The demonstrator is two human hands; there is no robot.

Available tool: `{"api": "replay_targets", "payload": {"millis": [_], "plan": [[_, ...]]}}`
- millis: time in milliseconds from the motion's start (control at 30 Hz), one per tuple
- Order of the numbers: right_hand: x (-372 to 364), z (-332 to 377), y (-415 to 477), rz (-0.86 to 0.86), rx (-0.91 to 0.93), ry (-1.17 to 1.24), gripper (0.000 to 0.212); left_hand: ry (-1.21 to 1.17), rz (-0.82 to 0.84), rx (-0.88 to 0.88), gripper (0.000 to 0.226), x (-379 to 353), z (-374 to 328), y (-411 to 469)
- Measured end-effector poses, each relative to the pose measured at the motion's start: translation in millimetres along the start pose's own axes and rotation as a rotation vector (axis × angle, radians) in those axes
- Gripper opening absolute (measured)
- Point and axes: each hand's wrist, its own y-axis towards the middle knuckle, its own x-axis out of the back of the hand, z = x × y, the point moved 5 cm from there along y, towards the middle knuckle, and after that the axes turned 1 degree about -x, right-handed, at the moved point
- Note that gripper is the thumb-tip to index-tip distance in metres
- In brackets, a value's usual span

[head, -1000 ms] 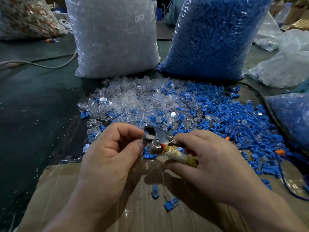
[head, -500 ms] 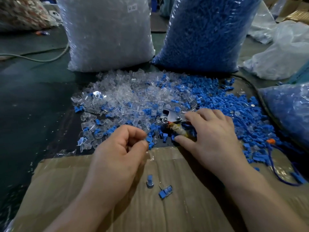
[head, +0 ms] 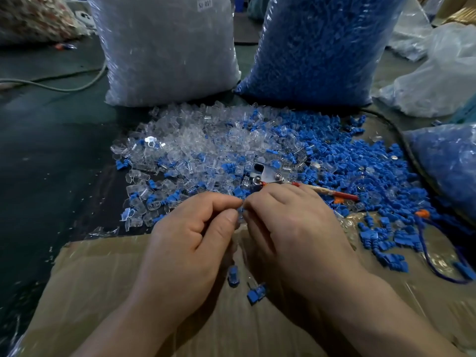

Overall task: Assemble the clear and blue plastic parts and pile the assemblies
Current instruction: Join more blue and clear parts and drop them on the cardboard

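Left hand (head: 185, 243) and right hand (head: 291, 228) meet fingertip to fingertip, both curled and pinching a small bluish part (head: 240, 212) between them. The right has put down the tool (head: 268, 175), now lying on the pile (head: 193, 150) just behind, so fitting looks under way. Two assemblies (head: 233, 275) lie on the cardboard (head: 103, 292) beneath the hands; nothing blocks them.

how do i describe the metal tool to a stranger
Start at the big blue sack and drop to the loose pile before it. Just beyond the right hand lies the tool, the only shiny metal piece there, with a red handle.
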Motion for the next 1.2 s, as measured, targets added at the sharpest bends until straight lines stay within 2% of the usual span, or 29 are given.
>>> {"api": "replay_targets", "payload": {"millis": [33, 100, 200, 267, 300, 333, 433, 467, 500, 533, 633, 667, 700, 767, 900, 1000, 1067, 1100, 1200], "plan": [[0, -1, 0, -0.014, 0.004, 0.017, 0.029, -0.041, -0.010, 0.015, 0.012, 3, 0, 1], [1, 4, 0, -0.037, 0.050, 0.059, 0.026, -0.099, 0.013, 0.105, 0.027, 8, 5, 3], [2, 22, -1, -0.048, 0.120, 0.110, 0.024, -0.123, 0.131, 0.198, 0.045, 8, 14, 3], [0, 26, -1, 0.007, 0.074, 0.138, 0.028, -0.161, 0.149, 0.174, 0.047, 8, 13, 2], [-2, 26, -2, 0.062, -0.010, 0.217, 0.028, -0.145, 0.148, 0.115, 0.047, 9, 10, 1], [-5, 23, -3, 0.153, -0.140, 0.390, 0.028, -0.109, 0.152, 0.029, 0.041, 9, 6, 1], [-18, 16, -14, 0.410, -0.634, 1.270, 0.021, -0.013, 0.189, -0.200, 0.018, 12, -5, -1], [-17, 17, -16, 0.462, -0.706, 1.382, 0.021, 0.002, 0.212, -0.222, 0.016, 13, -5, -1], [-18, 15, -18, 0.491, -0.728, 1.363, 0.022, 0.018, 0.234, -0.215, 0.016, 15, -4, 0], [-18, 11, -18, 0.481, -0.685, 1.192, 0.025, 0.034, 0.243, -0.185, 0.018, 18, -2, 1], [-13, -6, -14, 0.319, -0.383, 0.297, 0.030, 0.094, 0.214, -0.049, 0.024, 34, 11, 6], [-11, -9, -14, 0.281, -0.321, 0.111, 0.025, 0.155, 0.228, -0.036, 0.024, 37, 14, 7], [-9, -14, -13, 0.262, -0.302, 0.026, 0.021, 0.227, 0.265, -0.035, 0.023, 37, 15, 7], [-7, -22, -11, 0.262, -0.326, -0.026, 0.018, 0.339, 0.376, -0.039, 0.025, 26, 15, 4], [-10, -26, -8, 0.278, -0.319, -0.102, 0.040, 0.442, 0.459, -0.076, 0.044, 9, 14, 1], [-17, -15, -2, 0.259, -0.216, -0.137, 0.043, 0.386, 0.348, -0.020, 0.042, 15, 15, 4], [-22, -7, 2, 0.259, -0.161, -0.132, 0.041, 0.454, 0.212, -0.012, 0.040, 22, 18, 9], [-24, -4, 3, 0.260, -0.143, -0.133, 0.042, 0.523, 0.177, -0.006, 0.047, 24, 19, 12], [-28, 1, 5, 0.261, -0.117, -0.140, 0.046, 0.730, 0.246, 0.007, 0.064, 10, 22, 14]]}}
